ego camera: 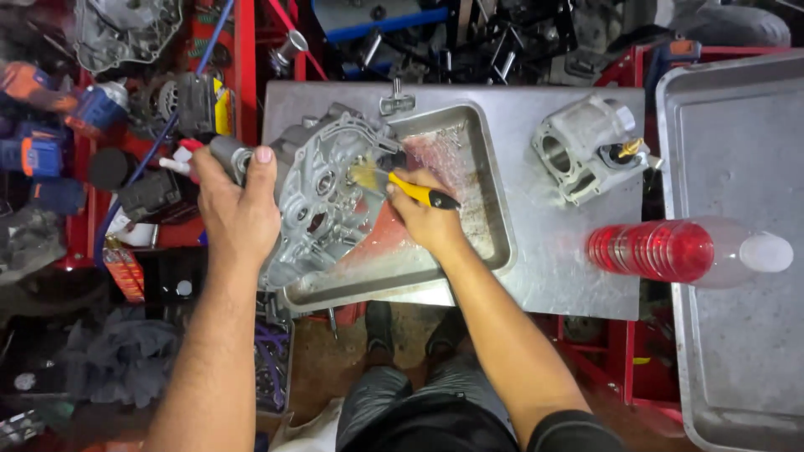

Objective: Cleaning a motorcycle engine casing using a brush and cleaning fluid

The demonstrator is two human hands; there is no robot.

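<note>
A: Start at the left edge of the steel tabletop [578, 251]. What's there?

B: The left hand [239, 209] is clenched around the outer end of a grey engine case half [322, 197], thumb on top of a round boss, holding it tilted over the left rim of the metal wash tray [494, 226]. Part of the casting hangs past the table's left edge.

A: And the other hand?

B: The right hand [427, 219] grasps a yellow-and-black handled brush [394, 182]; its bristles touch the case's inner face, near the middle of the tray.

A: How far along does the cleaning look?

B: Partway, I'd judge. Reddish fluid pools in the tray bottom and the casting looks wet, but I can't tell which pockets are scrubbed (the bristles are blurred). The far side of the case is hidden.

A: Further right?

B: 1 grey cylinder block [586, 146] sits near the table's back right corner, dry-looking and well apart from the tray. A clear plastic bottle with red fluid [678, 251] lies on its side across the right edge, onto a second large tray [737, 335], which is cut off by the frame. The clutter to the left is too dark to sort out.
</note>
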